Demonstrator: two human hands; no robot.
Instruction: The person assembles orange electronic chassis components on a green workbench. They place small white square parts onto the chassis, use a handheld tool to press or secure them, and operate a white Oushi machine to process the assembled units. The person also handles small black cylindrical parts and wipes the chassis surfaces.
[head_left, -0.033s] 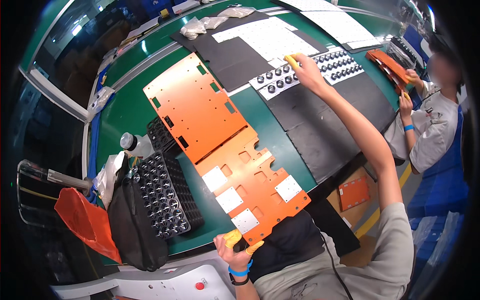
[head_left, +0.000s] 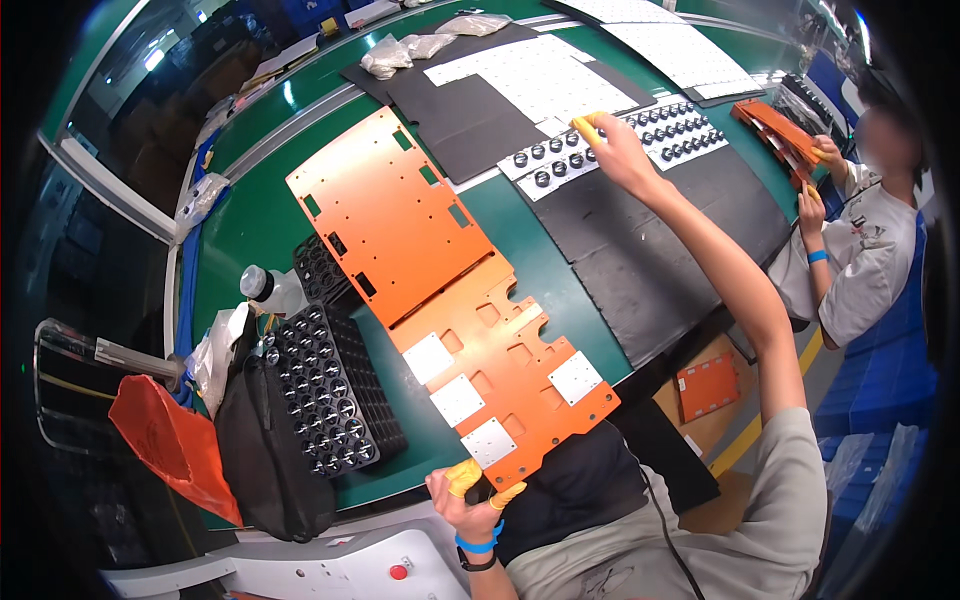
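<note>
My left hand [head_left: 466, 505], with yellow finger covers, grips the near corner of an orange panel [head_left: 535, 405] with notches, recesses and several white square plates [head_left: 458, 400] on it. Beyond it lies a broader orange panel [head_left: 385, 215] with rectangular cut-outs. My right hand [head_left: 622, 158] is stretched far out over a white sheet [head_left: 535, 184] set with rows of black round parts [head_left: 543, 178]. Its yellow-covered fingers are pressed together near the edge of a white perforated sheet [head_left: 540, 80]; whatever they hold is too small to make out.
Black trays of round parts [head_left: 325, 400], a clear bottle [head_left: 270, 287], a black bag [head_left: 275, 450] and an orange bag [head_left: 175, 435] stand left. Black mats [head_left: 640, 270] cover the right side of the green table. A co-worker [head_left: 875, 235] at right handles another orange panel [head_left: 775, 135].
My right hand has shifted very slightly toward me. The left hand and the orange panel look almost unmoved.
</note>
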